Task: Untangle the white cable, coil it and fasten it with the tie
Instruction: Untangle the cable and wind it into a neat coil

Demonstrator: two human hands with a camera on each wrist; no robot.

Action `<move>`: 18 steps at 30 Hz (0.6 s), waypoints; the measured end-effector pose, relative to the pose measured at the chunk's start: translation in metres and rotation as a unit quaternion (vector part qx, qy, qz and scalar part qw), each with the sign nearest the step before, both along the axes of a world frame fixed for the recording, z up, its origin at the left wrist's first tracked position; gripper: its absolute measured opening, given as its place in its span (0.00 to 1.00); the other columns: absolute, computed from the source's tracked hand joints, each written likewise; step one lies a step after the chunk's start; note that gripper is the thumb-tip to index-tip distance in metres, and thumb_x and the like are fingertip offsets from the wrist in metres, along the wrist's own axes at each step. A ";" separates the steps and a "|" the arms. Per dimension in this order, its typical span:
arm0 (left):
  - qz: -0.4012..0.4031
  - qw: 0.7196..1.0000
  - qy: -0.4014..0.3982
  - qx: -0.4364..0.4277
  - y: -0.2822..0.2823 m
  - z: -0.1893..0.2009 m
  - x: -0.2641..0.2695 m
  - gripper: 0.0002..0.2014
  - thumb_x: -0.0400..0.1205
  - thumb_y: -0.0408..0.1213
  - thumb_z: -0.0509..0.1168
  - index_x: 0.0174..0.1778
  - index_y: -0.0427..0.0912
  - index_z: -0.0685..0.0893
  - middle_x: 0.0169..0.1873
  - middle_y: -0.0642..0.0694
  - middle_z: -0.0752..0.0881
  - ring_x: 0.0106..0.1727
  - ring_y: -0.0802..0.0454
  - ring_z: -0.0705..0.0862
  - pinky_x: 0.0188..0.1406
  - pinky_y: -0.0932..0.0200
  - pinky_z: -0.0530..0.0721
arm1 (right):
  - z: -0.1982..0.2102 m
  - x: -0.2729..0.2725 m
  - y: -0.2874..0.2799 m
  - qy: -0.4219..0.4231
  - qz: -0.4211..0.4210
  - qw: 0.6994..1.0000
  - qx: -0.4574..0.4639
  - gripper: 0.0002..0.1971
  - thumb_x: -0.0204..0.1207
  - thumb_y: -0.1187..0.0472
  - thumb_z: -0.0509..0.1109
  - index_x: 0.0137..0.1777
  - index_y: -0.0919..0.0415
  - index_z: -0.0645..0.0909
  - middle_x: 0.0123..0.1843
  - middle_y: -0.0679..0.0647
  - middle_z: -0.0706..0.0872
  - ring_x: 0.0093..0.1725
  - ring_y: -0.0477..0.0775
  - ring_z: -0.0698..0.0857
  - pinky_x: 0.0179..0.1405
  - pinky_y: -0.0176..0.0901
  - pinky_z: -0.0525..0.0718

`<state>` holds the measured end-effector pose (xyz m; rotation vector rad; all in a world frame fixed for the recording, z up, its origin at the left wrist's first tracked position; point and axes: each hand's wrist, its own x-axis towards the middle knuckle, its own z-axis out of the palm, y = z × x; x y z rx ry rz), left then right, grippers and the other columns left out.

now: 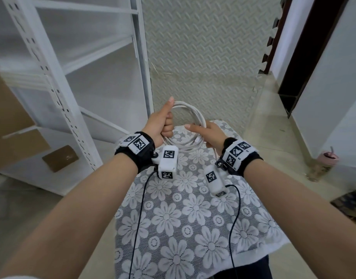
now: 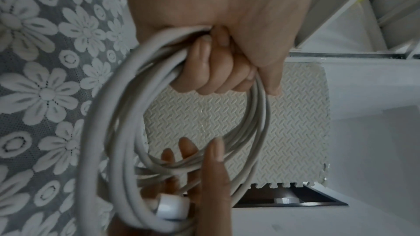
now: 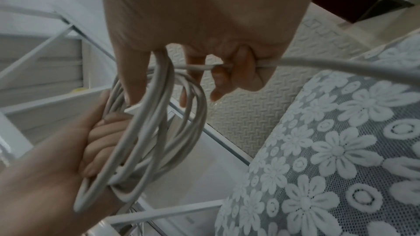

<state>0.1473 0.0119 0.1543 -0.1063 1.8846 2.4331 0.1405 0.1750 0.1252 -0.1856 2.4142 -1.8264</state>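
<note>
Head view: my left hand fingers clamp the coiled white cable; my right hand fingers pinch its loose strand.

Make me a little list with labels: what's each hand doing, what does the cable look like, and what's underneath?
left hand: fist curled round one side of the coil, thumb up
right hand: fingers round the opposite side, one strand running between its fingers
white cable: wound into several round loops, held up between both hands
plug: white end piece near the right hand
tie: not visible; coil not fastened yet
underneath: table with a flowered lace cloth
left of the table: white metal shelf
</note>
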 end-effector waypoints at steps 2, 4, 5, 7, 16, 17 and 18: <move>0.010 0.999 -0.014 0.036 0.000 0.000 0.000 0.26 0.79 0.58 0.65 0.24 0.51 0.61 0.17 0.56 0.56 0.16 0.60 0.53 0.13 0.67 0.52 | -0.003 -0.001 0.001 -0.024 -0.007 1.000 -0.012 0.14 0.68 0.46 0.76 0.44 0.54 0.82 0.30 0.46 0.75 0.26 0.43 0.67 0.25 0.36 0.63; 0.019 0.997 -0.025 0.065 0.001 0.001 0.001 0.26 0.78 0.59 0.66 0.24 0.51 0.62 0.17 0.56 0.56 0.15 0.60 0.53 0.12 0.68 0.52 | -0.005 -0.002 0.001 -0.027 -0.012 0.999 -0.022 0.12 0.69 0.47 0.76 0.41 0.55 0.82 0.32 0.47 0.80 0.26 0.43 0.68 0.26 0.36 0.63; 0.024 0.996 -0.027 0.076 0.002 0.001 0.001 0.25 0.78 0.59 0.66 0.24 0.50 0.64 0.16 0.56 0.57 0.15 0.61 0.53 0.12 0.68 0.52 | -0.004 -0.001 0.000 -0.027 -0.019 0.999 -0.031 0.11 0.70 0.48 0.76 0.39 0.55 0.82 0.31 0.46 0.82 0.26 0.43 0.69 0.25 0.36 0.63; 0.031 0.994 -0.028 0.099 0.006 -0.001 0.002 0.22 0.78 0.58 0.66 0.26 0.50 0.67 0.17 0.56 0.57 0.15 0.61 0.54 0.12 0.68 0.53 | -0.003 -0.003 -0.003 -0.029 -0.038 0.997 -0.056 0.11 0.73 0.50 0.73 0.37 0.56 0.80 0.28 0.46 0.84 0.25 0.45 0.70 0.24 0.36 0.63; -0.053 0.985 -0.080 0.147 0.008 -0.008 -0.004 0.29 0.79 0.62 0.62 0.18 0.47 0.66 0.12 0.54 0.61 0.13 0.58 0.60 0.14 0.67 0.62 | -0.007 -0.007 -0.002 0.004 -0.084 0.992 -0.098 0.20 0.80 0.47 0.64 0.29 0.56 0.74 0.20 0.48 0.81 0.24 0.49 0.73 0.21 0.37 0.63; -0.069 0.984 -0.085 0.141 0.006 -0.009 -0.004 0.29 0.79 0.62 0.62 0.18 0.47 0.68 0.11 0.53 0.62 0.13 0.57 0.62 0.15 0.67 0.65 | -0.007 -0.007 -0.001 0.002 -0.077 0.992 -0.103 0.20 0.80 0.48 0.64 0.28 0.56 0.73 0.18 0.47 0.79 0.25 0.50 0.77 0.21 0.37 0.64; -0.082 0.984 -0.089 0.132 0.005 -0.010 -0.004 0.29 0.80 0.61 0.61 0.19 0.46 0.69 0.11 0.53 0.64 0.13 0.57 0.64 0.16 0.67 0.67 | -0.009 -0.008 0.000 -0.001 -0.070 0.992 -0.107 0.21 0.80 0.48 0.65 0.27 0.55 0.72 0.16 0.47 0.77 0.25 0.50 0.79 0.22 0.37 0.65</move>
